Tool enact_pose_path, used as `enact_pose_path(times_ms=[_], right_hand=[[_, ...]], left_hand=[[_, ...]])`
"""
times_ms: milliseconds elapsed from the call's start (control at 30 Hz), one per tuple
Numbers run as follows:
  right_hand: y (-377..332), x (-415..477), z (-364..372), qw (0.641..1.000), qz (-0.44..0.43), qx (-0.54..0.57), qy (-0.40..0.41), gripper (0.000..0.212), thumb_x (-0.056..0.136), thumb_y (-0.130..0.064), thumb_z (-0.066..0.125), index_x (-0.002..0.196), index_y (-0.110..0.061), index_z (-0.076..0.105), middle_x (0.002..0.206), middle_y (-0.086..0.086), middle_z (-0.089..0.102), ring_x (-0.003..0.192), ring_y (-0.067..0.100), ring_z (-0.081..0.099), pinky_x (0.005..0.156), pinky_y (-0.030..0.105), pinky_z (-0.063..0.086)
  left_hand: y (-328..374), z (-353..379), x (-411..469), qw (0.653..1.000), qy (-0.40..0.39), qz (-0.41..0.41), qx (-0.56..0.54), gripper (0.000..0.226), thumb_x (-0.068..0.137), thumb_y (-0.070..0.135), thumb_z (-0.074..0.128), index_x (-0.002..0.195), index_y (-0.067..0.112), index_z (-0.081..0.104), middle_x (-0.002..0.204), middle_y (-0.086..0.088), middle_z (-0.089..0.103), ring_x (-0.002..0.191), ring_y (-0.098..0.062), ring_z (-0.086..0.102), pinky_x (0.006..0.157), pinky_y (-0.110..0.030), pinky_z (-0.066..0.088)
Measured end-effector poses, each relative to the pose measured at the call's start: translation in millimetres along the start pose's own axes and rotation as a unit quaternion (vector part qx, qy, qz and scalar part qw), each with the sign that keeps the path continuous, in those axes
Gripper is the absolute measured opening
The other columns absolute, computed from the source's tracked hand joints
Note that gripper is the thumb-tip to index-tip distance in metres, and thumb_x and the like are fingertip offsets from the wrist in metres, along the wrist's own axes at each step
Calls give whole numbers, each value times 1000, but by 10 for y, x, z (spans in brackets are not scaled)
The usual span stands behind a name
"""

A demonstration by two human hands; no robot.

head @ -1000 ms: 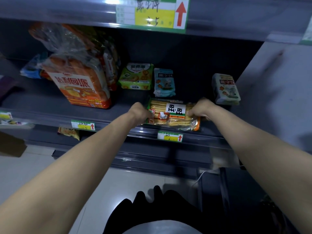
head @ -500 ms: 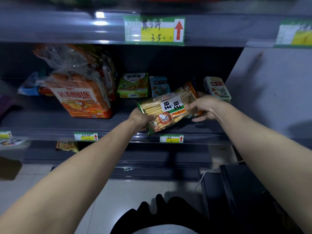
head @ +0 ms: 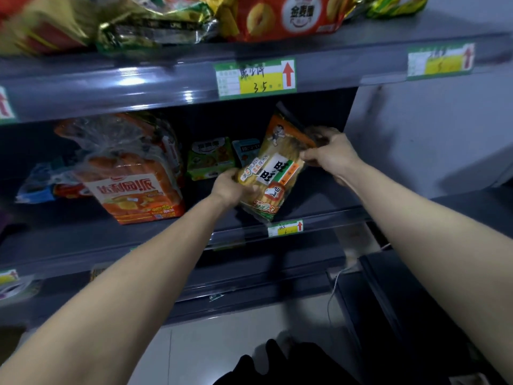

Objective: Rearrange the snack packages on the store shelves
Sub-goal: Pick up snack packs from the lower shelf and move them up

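We hold the rice-cracker pack (head: 273,168) tilted, nearly upright, lifted clear of the middle shelf (head: 69,240) and in front of its dark back wall. Our left hand (head: 231,186) has its fingers clamped on the pack's lower left edge; our right hand (head: 330,155) pinches the upper right side, fingers closed on the wrapper. Just behind the pack stand a green snack box (head: 209,158) and a small teal packet (head: 244,150) (half hidden by the pack). Further left sits the big orange cake bag (head: 133,179), with a blue packet (head: 41,184) beside it. The upper shelf edge (head: 138,87) with its price tag (head: 255,77) hangs directly above, loaded with a red biscuit bag (head: 286,16).
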State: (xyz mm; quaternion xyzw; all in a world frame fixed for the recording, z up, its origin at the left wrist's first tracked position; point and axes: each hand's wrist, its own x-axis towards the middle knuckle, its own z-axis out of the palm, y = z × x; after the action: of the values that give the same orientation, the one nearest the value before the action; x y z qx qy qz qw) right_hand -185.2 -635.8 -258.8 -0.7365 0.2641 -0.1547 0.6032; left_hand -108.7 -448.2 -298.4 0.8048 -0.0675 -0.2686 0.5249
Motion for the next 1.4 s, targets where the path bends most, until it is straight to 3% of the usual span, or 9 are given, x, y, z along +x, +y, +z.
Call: enact_pose_path(times_ms=[67,167,300,400,500,767,967,1233,1400], right_hand=[[96,-29,14,997,9,59,42,86,71,2,77,144,-9,32,129,5,52,113,19,54,100,35,47],[311,-37,47,990,93,86,56,107,63,-21,85,147,-11,20,143,9,45,126,24,48,107,44,40],[389,7,65,980,166,65,-85,69,79,-15,75,139,-8,40,118,5,65,101,18,64,86,34,51],[387,235,9,990,124,35,-50,57,80,0,71,131,-5,48,108,5,65,83,15,64,62,19,52],[418,529,-81,997,75,-15,-30,58,76,1,74,129,-6,52,119,5,64,90,15,63,55,10,48],[515,1325,-36,991,-25,-126,-33,43,72,-15,75,112,-14,60,104,2,70,95,21,66,87,44,55],[477,1630,18,988,-24,-150,-11,33,82,-8,68,113,-10,58,100,2,62,92,18,58,77,27,46],[590,1712,77,987,-2,-145,-73,38,82,-6,68,119,-11,60,105,3,64,99,17,60,85,26,49],[650,1569,24,985,29,-103,-138,43,77,5,70,118,-6,63,114,12,67,100,23,64,92,34,52]], left_hand=[[0,-1,5,998,-10,-13,-58,70,82,4,68,143,7,33,128,-10,56,100,-21,56,84,-32,46],[37,69,37,991,-42,-41,-120,55,84,9,67,135,8,44,121,-11,62,94,-24,59,89,-45,49],[147,226,189,982,-83,-53,-164,49,89,11,61,134,12,43,123,-9,61,98,-25,58,84,-46,48],[205,370,392,987,-101,-37,-122,50,90,15,60,137,14,42,130,-6,58,113,-25,56,90,-41,47],[275,478,642,995,-88,28,-40,41,91,19,59,131,12,50,126,-2,59,113,-21,55,86,-26,43],[441,561,1279,986,-24,126,106,40,97,25,49,133,9,49,132,-8,55,120,-24,52,98,-28,41],[483,625,1639,969,-4,125,214,44,100,30,40,139,9,39,141,-10,47,127,-26,47,99,-29,38],[310,621,1633,976,-27,71,205,53,100,38,33,146,14,23,148,-8,38,130,-26,42,105,-32,37],[239,537,1416,970,-30,79,227,46,99,35,40,137,9,38,138,-8,48,119,-23,49,95,-26,39]])
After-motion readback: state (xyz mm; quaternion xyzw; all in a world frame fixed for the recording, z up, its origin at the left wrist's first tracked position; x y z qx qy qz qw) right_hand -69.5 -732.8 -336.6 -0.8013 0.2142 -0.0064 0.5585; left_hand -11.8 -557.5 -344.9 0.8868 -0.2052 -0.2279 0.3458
